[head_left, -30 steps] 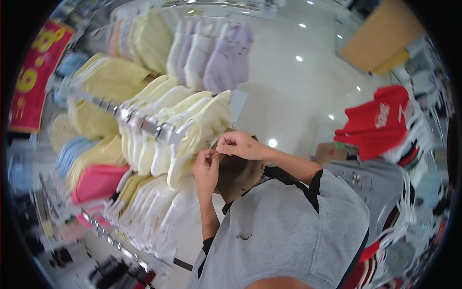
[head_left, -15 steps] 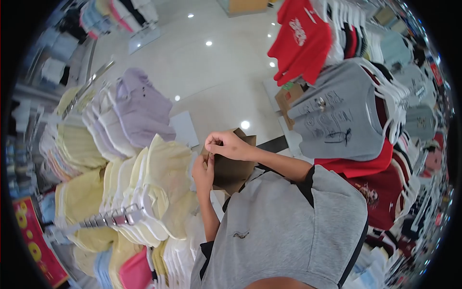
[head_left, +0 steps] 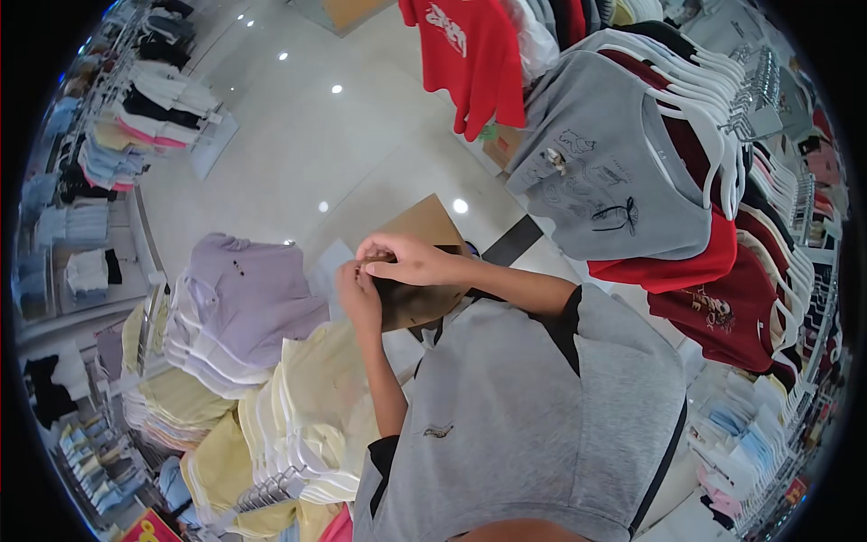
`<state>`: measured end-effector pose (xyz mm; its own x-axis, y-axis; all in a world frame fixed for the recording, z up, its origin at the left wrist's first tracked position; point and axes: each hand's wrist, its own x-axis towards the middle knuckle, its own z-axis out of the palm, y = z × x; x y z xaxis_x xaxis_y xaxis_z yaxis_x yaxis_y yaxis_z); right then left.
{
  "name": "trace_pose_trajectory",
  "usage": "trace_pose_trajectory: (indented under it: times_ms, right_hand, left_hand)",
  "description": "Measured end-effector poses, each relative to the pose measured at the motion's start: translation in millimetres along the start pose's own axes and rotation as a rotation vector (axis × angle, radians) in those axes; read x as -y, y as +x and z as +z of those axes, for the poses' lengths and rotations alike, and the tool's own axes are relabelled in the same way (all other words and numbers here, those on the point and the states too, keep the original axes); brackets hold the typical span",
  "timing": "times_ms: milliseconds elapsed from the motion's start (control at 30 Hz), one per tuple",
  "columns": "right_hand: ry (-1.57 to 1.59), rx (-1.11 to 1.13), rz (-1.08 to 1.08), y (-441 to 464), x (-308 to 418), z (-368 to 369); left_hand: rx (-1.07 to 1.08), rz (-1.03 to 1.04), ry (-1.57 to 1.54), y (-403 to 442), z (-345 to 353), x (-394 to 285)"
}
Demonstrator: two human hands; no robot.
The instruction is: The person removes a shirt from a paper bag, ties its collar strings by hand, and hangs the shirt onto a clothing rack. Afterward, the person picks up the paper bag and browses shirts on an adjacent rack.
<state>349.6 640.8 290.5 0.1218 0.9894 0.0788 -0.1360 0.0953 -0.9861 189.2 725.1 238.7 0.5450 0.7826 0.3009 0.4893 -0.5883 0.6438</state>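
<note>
Above an open cardboard box, my left hand and my right hand meet with fingers pinched together. Whatever lies between the fingertips is too small to make out. The box is close in front of my body, its flap raised and its inside dark. Yellow garments on white hangers hang just left of my left forearm. Beyond them is a lilac top on a hanger.
Right of the box hang a grey shirt, a red shirt and a dark red shirt on racks. Shiny floor tiles lie ahead. More clothing racks line the far left. Another cardboard box stands under the red shirt.
The view has swung to the right, bringing the grey and red shirts nearer the middle. The yellow clothes have shifted down in view. My hands stay together over the box, whose flap now shows more.
</note>
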Motion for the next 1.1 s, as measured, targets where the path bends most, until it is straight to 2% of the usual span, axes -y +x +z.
trace_pose_trajectory:
  times_ms: [100, 200, 300, 400, 500, 533, 633, 800, 900, 1100]
  right_hand:
    - [0.015, -0.059, -0.051, 11, 1, -25]
    - [0.000, -0.154, -0.093, 21, 3, -54]
    - [-0.046, -0.216, -0.108, 28, 11, -75]
    - [-0.074, -0.246, -0.066, 42, 15, -93]
    - [0.061, -0.260, 0.111, 46, 23, -114]
    - [0.070, -0.275, 0.113, 47, 27, -120]
    - [-0.083, -0.321, -0.057, 58, 11, -141]
    - [0.210, -0.619, -0.090, 59, 2, -155]
    - [0.248, -0.775, -0.109, 47, -13, -172]
    - [0.332, -1.140, 0.002, 5, -39, -172]
  left_hand:
    - [-0.030, -0.221, -0.081, 36, 16, -27]
    - [0.029, -0.333, -0.269, 53, 52, -26]
    - [0.372, -0.282, -0.581, 67, 87, -32]
    - [0.321, -0.335, -0.734, 80, 112, -62]
    - [0.487, -0.461, -0.848, 109, 115, -72]
    - [0.547, -0.467, -0.933, 125, 120, -64]
    - [0.570, -0.478, -1.245, 157, 122, -71]
    - [0.595, -0.375, -1.299, 218, 136, -93]
    - [0.696, -0.106, -1.106, 261, 148, -95]
    - [0.663, 0.266, -1.000, 357, 137, -143]
